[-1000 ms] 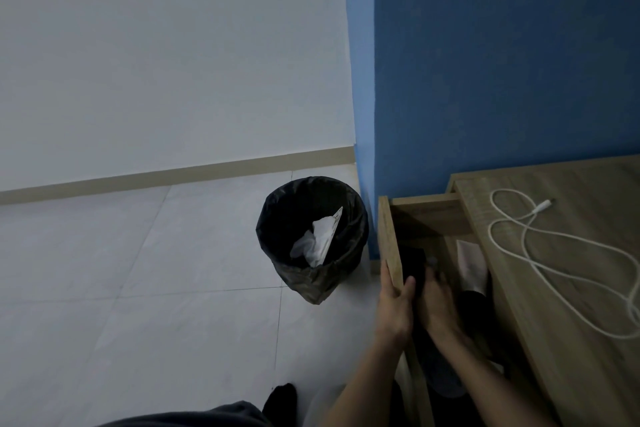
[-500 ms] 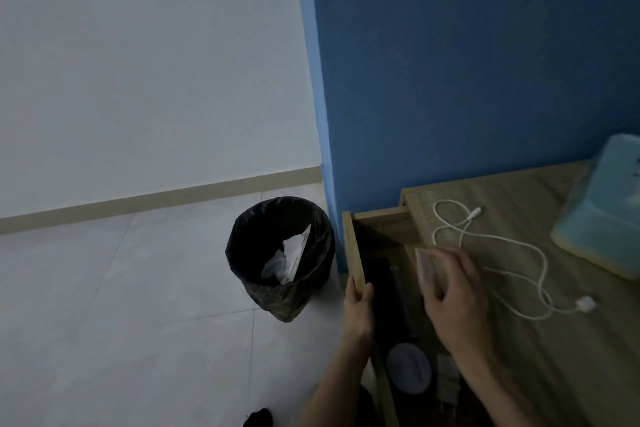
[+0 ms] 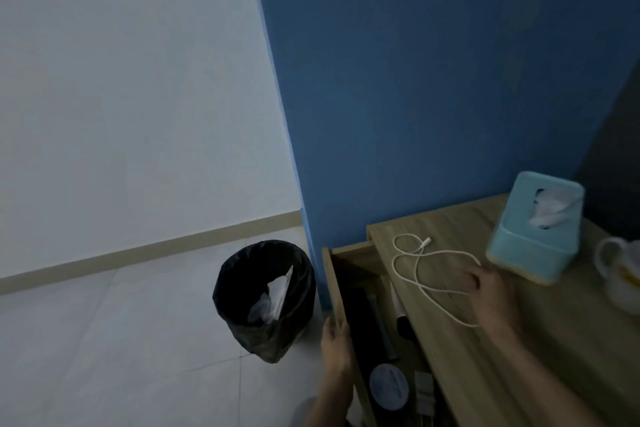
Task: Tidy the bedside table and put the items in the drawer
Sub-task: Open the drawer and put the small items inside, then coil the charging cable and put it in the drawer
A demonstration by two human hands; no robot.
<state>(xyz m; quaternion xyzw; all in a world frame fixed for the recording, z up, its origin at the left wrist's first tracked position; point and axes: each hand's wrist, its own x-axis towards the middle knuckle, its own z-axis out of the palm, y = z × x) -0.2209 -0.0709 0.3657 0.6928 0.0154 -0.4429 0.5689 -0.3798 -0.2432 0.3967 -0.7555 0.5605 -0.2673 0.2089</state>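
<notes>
1. the surface (image 3: 460, 367) carries the loose cable (image 3: 418, 255), beside the open drawer (image 3: 334, 288).
2. my left hand (image 3: 336, 340) has its fingers gripping the drawer front; my right hand (image 3: 491, 295) has fingers curled over the cable, pinching or not i cannot tell.
3. next, i judge: gather the cable, drop it in.

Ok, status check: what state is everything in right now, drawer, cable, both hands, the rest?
drawer: pulled open, items inside.
left hand: grips the drawer's front panel.
charging cable: loose loops on the table top, outside the drawer.
right hand: on the cable, grip unclear.
tissue box: upright, tissue sticking out.
bin: lined, paper waste inside.
</notes>
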